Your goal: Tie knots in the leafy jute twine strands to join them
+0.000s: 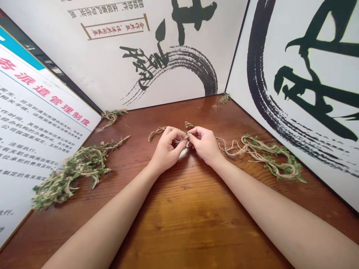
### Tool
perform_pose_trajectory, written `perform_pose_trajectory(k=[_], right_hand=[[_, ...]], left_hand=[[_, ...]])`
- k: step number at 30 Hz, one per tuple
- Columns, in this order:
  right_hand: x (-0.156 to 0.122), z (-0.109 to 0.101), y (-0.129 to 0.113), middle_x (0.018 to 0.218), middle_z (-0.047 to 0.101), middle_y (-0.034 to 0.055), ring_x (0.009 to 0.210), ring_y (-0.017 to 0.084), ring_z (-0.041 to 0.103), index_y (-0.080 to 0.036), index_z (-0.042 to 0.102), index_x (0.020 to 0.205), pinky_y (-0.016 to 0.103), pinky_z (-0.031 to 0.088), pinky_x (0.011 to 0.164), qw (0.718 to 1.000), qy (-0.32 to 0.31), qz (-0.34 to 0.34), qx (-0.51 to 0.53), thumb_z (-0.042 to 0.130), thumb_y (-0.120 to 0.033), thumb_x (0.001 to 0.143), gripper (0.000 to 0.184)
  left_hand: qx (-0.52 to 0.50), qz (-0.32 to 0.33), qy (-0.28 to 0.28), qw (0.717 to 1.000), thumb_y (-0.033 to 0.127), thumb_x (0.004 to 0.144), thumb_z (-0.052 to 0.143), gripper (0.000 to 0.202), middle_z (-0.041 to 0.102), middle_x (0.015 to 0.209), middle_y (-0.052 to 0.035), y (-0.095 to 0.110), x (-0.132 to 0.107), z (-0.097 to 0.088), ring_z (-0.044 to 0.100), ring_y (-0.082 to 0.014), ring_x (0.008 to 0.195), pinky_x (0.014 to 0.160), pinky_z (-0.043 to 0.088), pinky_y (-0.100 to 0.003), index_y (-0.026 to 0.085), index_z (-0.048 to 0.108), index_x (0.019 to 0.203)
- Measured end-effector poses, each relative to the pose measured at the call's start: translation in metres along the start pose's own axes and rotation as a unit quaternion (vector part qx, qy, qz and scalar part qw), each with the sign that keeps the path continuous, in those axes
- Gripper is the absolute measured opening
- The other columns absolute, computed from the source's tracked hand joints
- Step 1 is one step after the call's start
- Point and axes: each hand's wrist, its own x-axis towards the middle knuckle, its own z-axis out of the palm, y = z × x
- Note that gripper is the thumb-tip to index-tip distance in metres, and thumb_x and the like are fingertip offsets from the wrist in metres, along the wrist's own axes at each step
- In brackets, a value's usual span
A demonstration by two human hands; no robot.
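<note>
Both my hands meet over the middle of the table, pinching one strand of leafy twine point(157, 131). My left hand point(169, 146) has thumb and forefinger closed on it, and a length trails out to the left behind the fingers. My right hand point(205, 145) pinches the same twine at nearly the same spot, fingertips almost touching the left ones. A short end pokes up behind the fingertips. What lies exactly between the fingers is too small to make out. To the right of my right hand lie loose leafy twine strands point(269, 155).
A thick pile of leafy twine point(81, 170) lies on the left of the brown wooden table point(179, 224). A small twine bundle point(112, 116) sits in the back left corner, and green scraps point(225, 98) lie in the back right. Printed panels point(179, 86) border the table.
</note>
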Motion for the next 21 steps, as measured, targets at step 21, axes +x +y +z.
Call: perform_pose_trajectory(k=[21], right_hand=[[0.0014,0.0001,0.0037,0.080,0.072,0.0048,0.073,0.018,0.066,-0.019,0.067,0.080,0.033,0.055,0.070,0.999,0.032,-0.007,0.000,0.065,-0.030,0.083,0.012]], left_hand=[[0.119,-0.002,-0.059,0.991,0.032,0.085,0.071,0.019,0.059,0.100,-0.0069,0.0029,-0.0038,-0.0008,0.058,-0.0232,0.097,0.091,0.050,-0.045,0.019,0.063,0.073]])
